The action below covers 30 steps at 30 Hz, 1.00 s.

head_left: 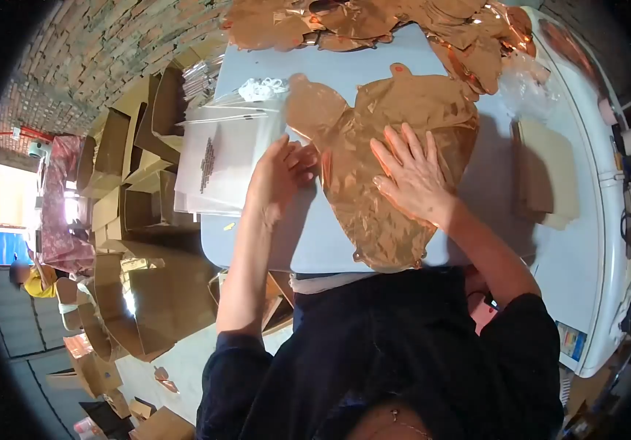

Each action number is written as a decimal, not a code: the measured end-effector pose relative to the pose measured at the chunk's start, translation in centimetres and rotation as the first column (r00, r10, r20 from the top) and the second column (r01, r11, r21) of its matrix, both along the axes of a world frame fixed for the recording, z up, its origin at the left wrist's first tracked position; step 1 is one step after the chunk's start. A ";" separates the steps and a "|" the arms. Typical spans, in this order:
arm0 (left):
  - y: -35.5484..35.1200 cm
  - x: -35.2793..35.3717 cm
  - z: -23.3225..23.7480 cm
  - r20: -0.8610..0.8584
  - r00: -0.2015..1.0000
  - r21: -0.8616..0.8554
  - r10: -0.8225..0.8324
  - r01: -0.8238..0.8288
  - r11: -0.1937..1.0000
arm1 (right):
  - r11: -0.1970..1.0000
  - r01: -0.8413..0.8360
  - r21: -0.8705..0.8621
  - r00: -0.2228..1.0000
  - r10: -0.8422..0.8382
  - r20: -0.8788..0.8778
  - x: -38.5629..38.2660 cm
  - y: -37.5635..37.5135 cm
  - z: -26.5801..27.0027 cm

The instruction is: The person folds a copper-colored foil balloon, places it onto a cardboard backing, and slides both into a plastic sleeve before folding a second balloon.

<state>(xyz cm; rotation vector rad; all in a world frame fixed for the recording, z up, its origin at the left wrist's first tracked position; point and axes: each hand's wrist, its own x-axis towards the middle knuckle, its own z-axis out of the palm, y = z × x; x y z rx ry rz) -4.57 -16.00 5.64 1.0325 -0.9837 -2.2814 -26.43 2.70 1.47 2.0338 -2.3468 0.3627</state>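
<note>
copper foil balloon (396,147) | deflated, crinkled, shiny | lying flat | on pale table

A pale grey table (315,246) is seen, on which a flat copper foil balloon (396,132) is spread near the front edge. Just beside it, to the left, a stack of clear plastic bags (224,161) is laid, with a small white bundle (263,89) at its far end. A heap of copper foil (403,22) is piled along the far edge, and cardboard sheets (543,172) are stacked at the right.
</note>
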 end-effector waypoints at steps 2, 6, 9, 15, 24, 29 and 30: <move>-0.8 -0.5 -0.1 0.026 0.999 0.001 -0.048 0.048 0.999 | 1.000 -0.005 0.004 1.000 0.005 0.000 0.0 0.0 0.0; -1.9 -2.1 0.4 0.056 0.989 -0.060 -0.137 0.141 0.988 | 1.000 -0.008 0.027 1.000 0.008 -0.022 0.1 0.0 0.3; -2.5 -3.5 0.4 0.138 0.978 -0.146 -0.157 0.177 0.973 | 1.000 -0.001 0.024 1.000 0.001 -0.008 0.2 0.0 0.6; 1.3 -6.1 2.9 -0.058 0.991 -0.234 -0.118 0.101 0.967 | 1.000 -0.011 -0.019 1.000 0.011 -0.008 0.1 0.0 0.4; 2.4 -8.8 -2.5 0.006 0.896 -0.594 -0.444 0.360 0.720 | 1.000 0.003 0.012 0.999 -0.003 -0.039 -0.1 -0.3 -0.5; 0.3 -8.0 -4.2 0.340 0.939 -0.919 0.044 0.342 -0.198 | 1.000 -0.005 0.002 0.999 0.005 -0.052 -0.3 -0.3 -0.7; 0.4 -8.1 -4.2 0.340 0.935 -0.901 0.099 0.354 -0.252 | 0.999 -0.014 -0.030 0.999 0.013 -0.038 -0.3 -0.4 -0.8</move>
